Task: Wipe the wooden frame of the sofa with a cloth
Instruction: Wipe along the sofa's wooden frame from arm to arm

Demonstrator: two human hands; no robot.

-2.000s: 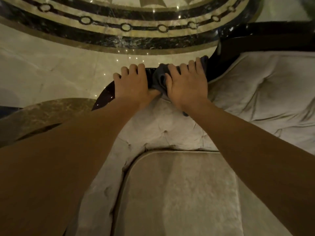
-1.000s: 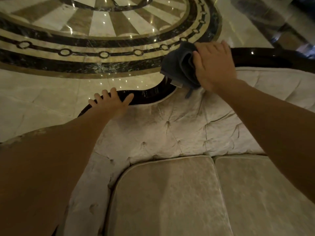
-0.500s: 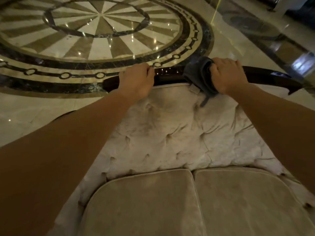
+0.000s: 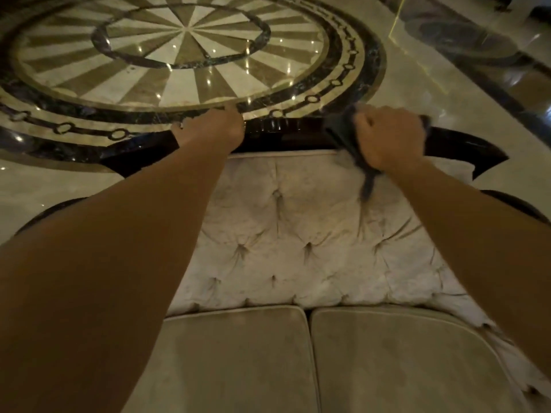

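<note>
Wooden frame [image 4: 286, 138] under both hands

Glossy marble floor [image 4: 417, 84] with round sunburst medallion [image 4: 185, 52] and dark chain-patterned border [image 4: 64, 128]

Bare frame rail [image 4: 286, 135] between left hand [image 4: 213, 129] and cloth [image 4: 343, 135]

Both bare arms reach forward, hands on the top rail.

The left hand [image 4: 213, 128] is curled over the rail's middle, fingers folded away from view. The right hand [image 4: 389, 138] is fisted, knuckles up, clutching the cloth [image 4: 343, 132] nearer the rail's right end.
</note>
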